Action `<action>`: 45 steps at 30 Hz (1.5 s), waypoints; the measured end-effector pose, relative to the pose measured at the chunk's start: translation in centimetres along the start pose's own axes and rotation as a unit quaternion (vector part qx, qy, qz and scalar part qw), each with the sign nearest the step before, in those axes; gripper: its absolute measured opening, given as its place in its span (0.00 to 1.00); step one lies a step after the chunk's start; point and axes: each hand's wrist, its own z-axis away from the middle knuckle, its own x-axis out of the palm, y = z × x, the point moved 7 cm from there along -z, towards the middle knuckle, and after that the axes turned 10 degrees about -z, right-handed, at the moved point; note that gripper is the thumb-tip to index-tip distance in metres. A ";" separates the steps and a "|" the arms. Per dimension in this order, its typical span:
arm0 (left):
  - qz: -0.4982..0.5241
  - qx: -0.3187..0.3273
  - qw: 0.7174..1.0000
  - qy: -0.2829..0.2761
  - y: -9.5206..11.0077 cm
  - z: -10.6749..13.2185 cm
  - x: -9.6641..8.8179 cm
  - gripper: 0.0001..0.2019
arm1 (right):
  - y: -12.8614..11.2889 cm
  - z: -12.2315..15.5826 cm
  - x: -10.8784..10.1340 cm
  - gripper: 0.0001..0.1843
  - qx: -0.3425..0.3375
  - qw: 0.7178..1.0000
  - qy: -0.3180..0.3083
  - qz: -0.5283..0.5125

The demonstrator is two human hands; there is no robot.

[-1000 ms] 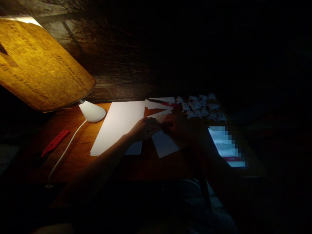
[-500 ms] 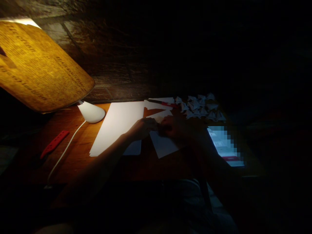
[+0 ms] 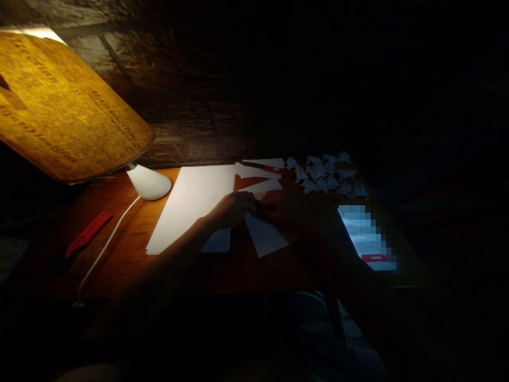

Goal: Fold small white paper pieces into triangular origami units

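My left hand [image 3: 235, 208] and my right hand [image 3: 278, 205] meet over a white sheet of paper [image 3: 265, 239] on the table. The fingers of both are bent and closed on paper at its middle. Shadow hides the fingertips and any fold between them. Parts of the sheet show beyond the hands and below them. My left wrist crosses a stack of larger white paper [image 3: 199, 201]. Behind my right hand lie several small folded paper shapes [image 3: 318, 172].
At the left stands a lit lamp with a printed shade [image 3: 71, 106] and white base [image 3: 149, 184]; its cord [image 3: 111, 236] crosses the table [image 3: 131, 270]. A red-handled tool [image 3: 88, 233] lies beside it. Paper pieces [image 3: 258, 168] lie behind, a lit phone [image 3: 363, 239] at right.
Both hands stay at the same spot over the sheet, with only a slight shift of the fingers. Nothing else has visibly moved.
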 end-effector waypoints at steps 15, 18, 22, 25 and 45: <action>0.022 -0.017 0.998 0.058 0.8 -0.1 -0.8 0.04 | 0.7 -0.4 0.0 0.04 0.053 0.999 0.000 0.007; 0.020 -0.006 0.998 0.055 0.9 -0.2 -0.7 0.05 | 0.6 -0.3 -0.2 0.04 0.051 0.999 0.007 0.011; 0.026 -0.009 0.998 0.057 1.0 -0.3 -0.7 0.06 | 0.2 -0.1 -0.6 0.04 0.050 0.999 0.002 -0.004; 0.043 -0.007 0.997 0.059 1.0 -0.3 -0.6 0.06 | 0.2 0.1 -0.9 0.06 0.054 0.999 -0.002 -0.005; 0.017 -0.017 0.998 0.059 1.6 -0.4 -1.4 0.08 | 1.2 0.1 -0.1 0.13 0.129 0.991 0.023 0.035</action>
